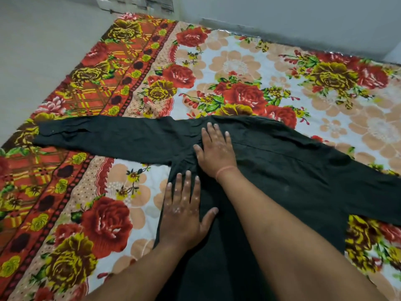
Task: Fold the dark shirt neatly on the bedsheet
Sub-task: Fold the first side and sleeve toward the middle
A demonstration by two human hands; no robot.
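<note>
The dark shirt lies spread flat on the floral bedsheet, back side up, body running toward me. One long sleeve stretches straight out to the left; the other sleeve runs off the right edge. My right hand rests flat, fingers spread, on the shirt near the left shoulder and armpit. My left hand presses flat on the shirt's left side edge, below the right hand. Neither hand grips cloth.
The bedsheet covers a low mattress with a red and yellow patterned border on the left. Pale floor lies beyond that border. A grey wall runs along the far edge.
</note>
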